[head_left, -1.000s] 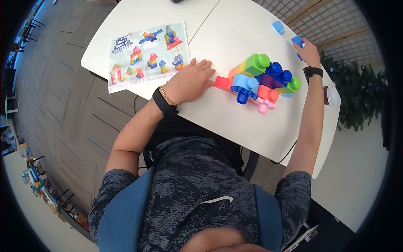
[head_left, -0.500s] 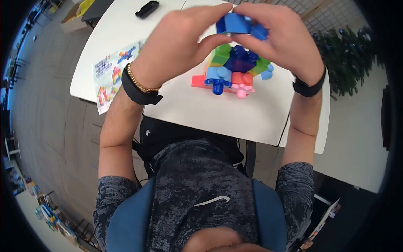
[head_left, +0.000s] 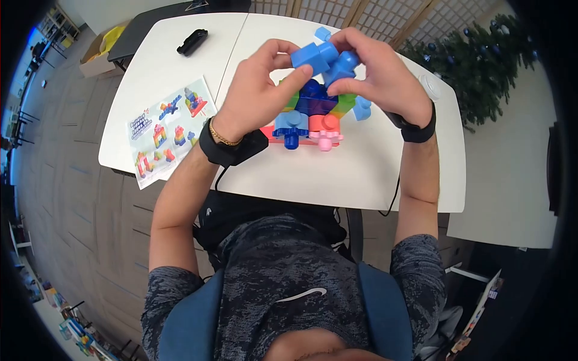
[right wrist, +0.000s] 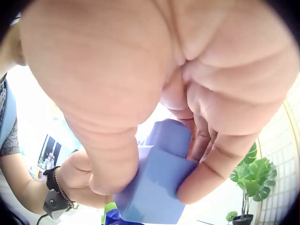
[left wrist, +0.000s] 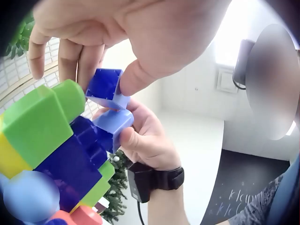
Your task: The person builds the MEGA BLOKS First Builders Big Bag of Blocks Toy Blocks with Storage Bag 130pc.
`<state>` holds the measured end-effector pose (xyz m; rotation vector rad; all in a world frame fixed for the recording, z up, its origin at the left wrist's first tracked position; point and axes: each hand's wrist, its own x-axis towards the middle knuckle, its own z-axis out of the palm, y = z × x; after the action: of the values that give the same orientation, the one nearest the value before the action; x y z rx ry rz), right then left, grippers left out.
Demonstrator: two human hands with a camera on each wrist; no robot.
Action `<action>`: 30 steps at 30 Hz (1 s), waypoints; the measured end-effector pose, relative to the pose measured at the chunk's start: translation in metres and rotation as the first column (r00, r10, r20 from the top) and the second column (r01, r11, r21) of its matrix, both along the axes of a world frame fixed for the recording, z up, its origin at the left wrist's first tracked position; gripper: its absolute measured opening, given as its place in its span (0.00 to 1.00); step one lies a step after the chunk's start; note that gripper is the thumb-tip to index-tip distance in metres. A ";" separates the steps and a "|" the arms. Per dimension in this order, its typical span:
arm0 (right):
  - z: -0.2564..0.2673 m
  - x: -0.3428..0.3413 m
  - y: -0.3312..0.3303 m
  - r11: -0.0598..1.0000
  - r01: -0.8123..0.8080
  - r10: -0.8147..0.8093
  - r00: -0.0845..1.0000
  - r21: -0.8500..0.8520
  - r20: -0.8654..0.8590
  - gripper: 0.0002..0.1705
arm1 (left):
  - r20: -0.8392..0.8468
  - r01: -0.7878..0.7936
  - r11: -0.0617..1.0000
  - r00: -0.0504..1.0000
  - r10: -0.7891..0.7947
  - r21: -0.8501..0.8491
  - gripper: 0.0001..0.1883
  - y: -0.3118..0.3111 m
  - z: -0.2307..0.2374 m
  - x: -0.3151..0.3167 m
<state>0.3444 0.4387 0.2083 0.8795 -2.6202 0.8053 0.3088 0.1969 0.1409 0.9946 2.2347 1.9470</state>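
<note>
Over the block build, both hands are raised close together in the head view. My left hand (head_left: 256,90) pinches a light blue building block (head_left: 307,59) between thumb and fingers; its hollow underside shows in the left wrist view. A second blue building block (head_left: 341,68) is held between the thumb and fingers of my right hand (head_left: 385,75). The two blocks are right beside each other, overlapping in the head view. Below them stands the colourful block build (head_left: 312,107), with green, dark blue, red and pink pieces, partly hidden by the hands.
A loose light blue block (head_left: 361,109) lies right of the build, another small one (head_left: 323,33) behind the hands. At left are a picture leaflet (head_left: 165,129) and a black case-like object (head_left: 192,42). A white-lidded cup (head_left: 430,87) stands near the table's right edge.
My right hand picked up blue blocks at the far right and brought them to the middle. The left hand rose from the table to meet it. The hands now hold one block each.
</note>
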 end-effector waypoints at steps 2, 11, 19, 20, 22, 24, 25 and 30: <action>-0.005 0.003 -0.001 1.000 -0.004 0.004 1.000 -0.006 0.013 0.33 | -0.090 -0.052 0.997 0.995 0.047 -0.057 0.22 0.009 -0.007 0.000; -0.025 0.003 -0.004 0.996 0.039 -0.046 0.995 0.083 0.089 0.33 | -0.328 -0.087 0.952 0.945 -0.016 -0.295 0.22 0.005 -0.009 0.000; -0.027 0.012 -0.006 0.994 -0.017 0.017 1.000 0.111 0.004 0.37 | -0.311 -0.028 0.946 0.947 -0.078 -0.322 0.26 -0.001 -0.015 -0.004; -0.027 0.014 -0.004 0.997 -0.042 0.044 0.998 0.067 -0.042 0.38 | -0.307 -0.059 0.944 0.951 -0.046 -0.324 0.26 -0.003 -0.019 -0.004; -0.030 0.011 0.010 0.989 -0.091 0.086 0.995 -0.113 -0.053 0.38 | -0.432 -0.068 0.982 0.902 -0.014 -0.175 0.33 -0.005 -0.030 -0.003; -0.033 0.014 0.025 0.949 0.074 -0.072 0.997 -0.305 0.016 0.35 | -0.395 -0.114 0.978 0.918 0.036 -0.174 0.36 -0.017 -0.038 0.004; -0.036 0.017 0.034 0.921 0.243 -0.226 0.970 -0.304 0.092 0.33 | -0.365 -0.126 0.976 0.929 0.054 -0.177 0.39 -0.022 -0.041 0.008; -0.130 0.013 0.097 0.760 0.550 -0.578 0.815 0.347 -0.026 0.33 | -0.154 -0.095 0.921 0.987 0.038 -0.377 0.31 -0.062 -0.072 0.022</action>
<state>0.3569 0.5358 0.0786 0.0683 -2.8981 0.2281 0.3312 0.1349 0.0690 1.0391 2.6181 1.4049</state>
